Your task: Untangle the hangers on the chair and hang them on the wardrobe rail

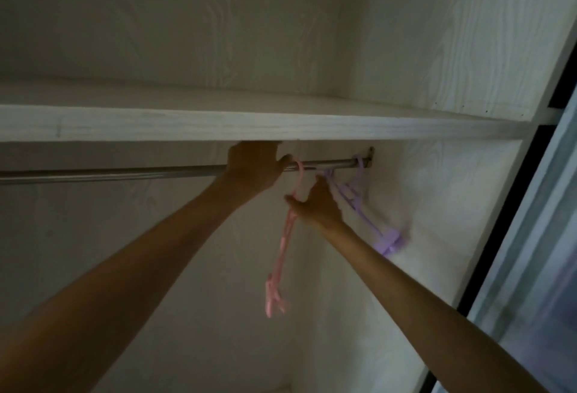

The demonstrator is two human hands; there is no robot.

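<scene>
A metal wardrobe rail (125, 173) runs under a white shelf. A pink hanger (282, 246) hangs from it by its hook, just right of my left hand (253, 168), which grips the rail. My right hand (315, 205) is at the neck of the pink hanger, thumb touching it, fingers reaching toward the purple hangers (374, 224). Those hang on the rail's far right end near its bracket (371, 155). Whether my right hand pinches a hanger is unclear.
The white shelf (249, 124) sits right above the rail, leaving little room over my left hand. The wardrobe's side wall (437, 205) is close behind the purple hangers. A sliding door frame (530, 236) stands at right. The rail's left stretch carries nothing.
</scene>
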